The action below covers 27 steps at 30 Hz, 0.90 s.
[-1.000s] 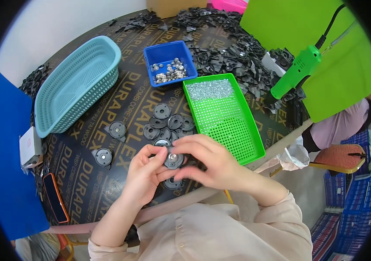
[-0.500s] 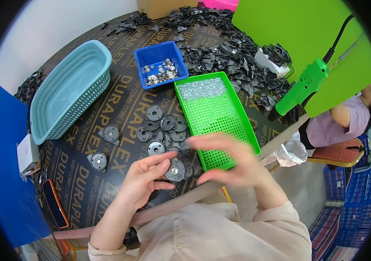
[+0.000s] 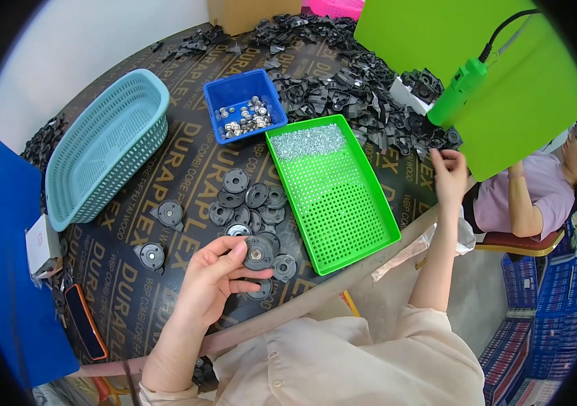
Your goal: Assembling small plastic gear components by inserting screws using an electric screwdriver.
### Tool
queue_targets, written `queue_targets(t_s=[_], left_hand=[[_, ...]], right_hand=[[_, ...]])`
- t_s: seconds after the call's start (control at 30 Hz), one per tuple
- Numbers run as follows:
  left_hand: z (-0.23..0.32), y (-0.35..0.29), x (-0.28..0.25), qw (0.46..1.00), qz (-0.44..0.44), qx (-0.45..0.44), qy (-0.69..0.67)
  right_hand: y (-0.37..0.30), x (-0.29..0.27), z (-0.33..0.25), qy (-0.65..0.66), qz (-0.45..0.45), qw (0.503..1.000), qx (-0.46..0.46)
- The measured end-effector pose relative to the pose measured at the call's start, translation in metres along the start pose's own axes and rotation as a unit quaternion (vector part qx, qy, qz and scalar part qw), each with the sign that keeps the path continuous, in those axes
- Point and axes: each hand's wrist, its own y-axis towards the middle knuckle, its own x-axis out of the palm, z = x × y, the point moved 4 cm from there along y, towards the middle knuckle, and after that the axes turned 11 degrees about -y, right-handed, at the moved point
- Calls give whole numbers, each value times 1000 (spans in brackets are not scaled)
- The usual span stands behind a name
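My left hand (image 3: 215,277) pinches a round dark-grey plastic disc (image 3: 259,252) by its edge, over the near side of the table. A small metal piece shows at the disc's centre. Below and beyond it lie several similar grey discs (image 3: 236,181), loosely heaped. My right hand (image 3: 449,177) is stretched out to the far right, fingers curled at the edge of the black plastic parts (image 3: 442,139); what they hold, if anything, is hidden. Just above that hand hangs a green electric screwdriver (image 3: 461,91) on a black cord.
A green perforated tray (image 3: 374,223) holds silvery screws (image 3: 308,140). Behind it stands a blue bin (image 3: 234,81) with small metal pieces. At left are a teal basket (image 3: 109,145), two separate disc assemblies (image 3: 151,256) and a phone (image 3: 85,321). Another person (image 3: 539,189) sits at right, past the green panel (image 3: 539,74).
My right hand has swung from beside the left hand, over the green tray, out to the far right. My left hand still holds the disc, shifted slightly left. The screwdriver hangs slightly farther left in view.
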Motion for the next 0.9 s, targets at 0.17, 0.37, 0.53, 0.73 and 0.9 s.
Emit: queue_targets(t_s=[0.17, 0.37, 0.53, 0.73, 0.9], left_hand=[[1, 0, -2, 1000, -4, 1, -18], [2, 0, 2, 999, -5, 0, -32], [4, -3, 4, 999, -13, 2, -33], [3, -1, 4, 999, -15, -1, -31], [4, -2, 6, 999, -10, 1, -35]], right_hand=[[-11, 33, -31, -218, -114, 968, 45], [-1, 48, -20, -220, -151, 964, -13], [3, 58, -1, -97, -150, 983, -32], [-3, 66, -8, -82, -207, 970, -102], [-16, 50, -20, 15, -221, 971, -87]])
